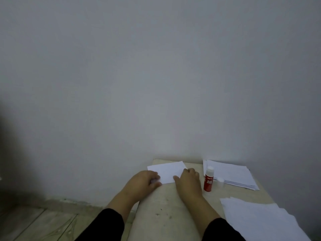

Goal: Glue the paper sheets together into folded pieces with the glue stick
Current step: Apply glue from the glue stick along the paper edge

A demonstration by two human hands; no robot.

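I have the folded paper piece (169, 171) flat at the far left end of the table (159, 202), and both hands are working on it: my left hand (143, 180) curls over the near left corner and seems to pinch that edge, while my right hand (188, 178) presses down on the right side, fingers bent, thumb lying along the near edge. To do this well, I think I should keep one side pinned so the layers cannot slide, then rub firmly along the glued edge and the crease. The glue stick (208, 180) stands upright just right of my right hand, red-bodied; a small clear cap (220, 180) sits beside it. Behind lies a stack of paper sheets (234, 174), and loose sheets (260, 221) spread near my right sleeve. The tabletop is pale and speckled with dark marks, set against a plain grey-white wall (156, 75), with a tiled floor (34, 223) to the left.
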